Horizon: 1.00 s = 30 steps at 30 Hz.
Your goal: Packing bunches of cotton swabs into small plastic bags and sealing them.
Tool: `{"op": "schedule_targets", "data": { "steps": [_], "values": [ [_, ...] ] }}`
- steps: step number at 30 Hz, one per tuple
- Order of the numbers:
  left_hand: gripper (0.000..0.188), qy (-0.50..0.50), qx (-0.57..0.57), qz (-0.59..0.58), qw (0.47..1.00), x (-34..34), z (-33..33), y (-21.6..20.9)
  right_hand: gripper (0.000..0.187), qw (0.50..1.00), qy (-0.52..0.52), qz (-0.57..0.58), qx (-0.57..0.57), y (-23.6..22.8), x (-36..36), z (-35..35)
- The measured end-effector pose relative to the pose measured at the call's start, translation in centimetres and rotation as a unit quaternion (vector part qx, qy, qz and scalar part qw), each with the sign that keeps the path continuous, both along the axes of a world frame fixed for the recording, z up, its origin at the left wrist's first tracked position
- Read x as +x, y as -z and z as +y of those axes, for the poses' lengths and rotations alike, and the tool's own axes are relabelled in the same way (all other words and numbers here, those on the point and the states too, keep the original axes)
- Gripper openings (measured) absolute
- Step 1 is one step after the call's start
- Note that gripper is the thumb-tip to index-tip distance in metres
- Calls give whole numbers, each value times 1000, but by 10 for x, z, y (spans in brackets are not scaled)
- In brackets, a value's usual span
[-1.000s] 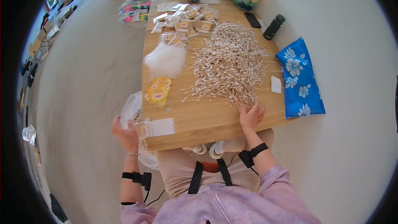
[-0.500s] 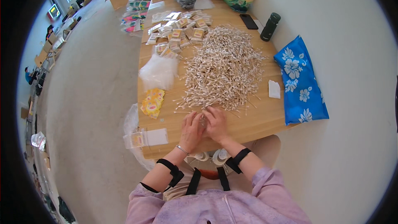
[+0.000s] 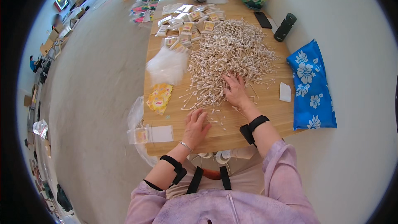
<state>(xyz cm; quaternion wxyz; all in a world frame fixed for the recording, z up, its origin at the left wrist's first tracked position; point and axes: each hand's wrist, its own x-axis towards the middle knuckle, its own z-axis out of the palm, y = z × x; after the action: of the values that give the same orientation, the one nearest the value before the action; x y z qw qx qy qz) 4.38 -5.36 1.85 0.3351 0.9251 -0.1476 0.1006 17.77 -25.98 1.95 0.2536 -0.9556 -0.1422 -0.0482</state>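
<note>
A big heap of cotton swabs (image 3: 232, 54) with pale wooden sticks covers the middle of the table. My right hand (image 3: 237, 93) reaches into its near edge, fingers bent and apart from the thumb, touching the swabs; its fingertips are partly hidden among them. My left hand (image 3: 195, 127) rests on the wood near the front edge, fingers slightly curved and the thumb spread away. A few loose swabs (image 3: 218, 122) lie between the two hands. Left of my left hand is a clear bag with a yellow card (image 3: 141, 135) beside a white rectangle (image 3: 162, 133).
Yellow cards (image 3: 159, 98), clear bags (image 3: 166, 66) and filled swab packets (image 3: 188, 27) line the wooden table's (image 3: 182, 139) left side. On the right are a blue floral pouch (image 3: 314, 89), a white paper piece (image 3: 285, 92), a dark bottle (image 3: 285, 27) and a phone (image 3: 263, 20).
My hands were together at the front edge and have parted. The right one has moved forward into the heap; the left stays near the edge, its fingers now spread. The view has shifted slightly.
</note>
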Motion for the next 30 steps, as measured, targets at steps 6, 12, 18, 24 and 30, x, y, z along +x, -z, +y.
{"op": "schedule_targets", "data": {
  "steps": [6,12,18,24,30],
  "values": [
    [34,9,-30,-6,999,0,17,17,43,997,4,-66,-45,15,-38,-2],
    [29,-50,-1,-30,998,11,21,-1,35,977,124,-146,-92,-11,-101,8],
    [27,-75,14,-45,996,17,33,3,25,994,54,-93,24,2,-142,55],
    [21,-70,-34,-55,995,8,37,15,22,981,149,-122,2,19,-105,20],
    [26,-96,-42,-35,994,4,38,11,30,983,72,-166,-14,-15,-108,63]
  ]
}}
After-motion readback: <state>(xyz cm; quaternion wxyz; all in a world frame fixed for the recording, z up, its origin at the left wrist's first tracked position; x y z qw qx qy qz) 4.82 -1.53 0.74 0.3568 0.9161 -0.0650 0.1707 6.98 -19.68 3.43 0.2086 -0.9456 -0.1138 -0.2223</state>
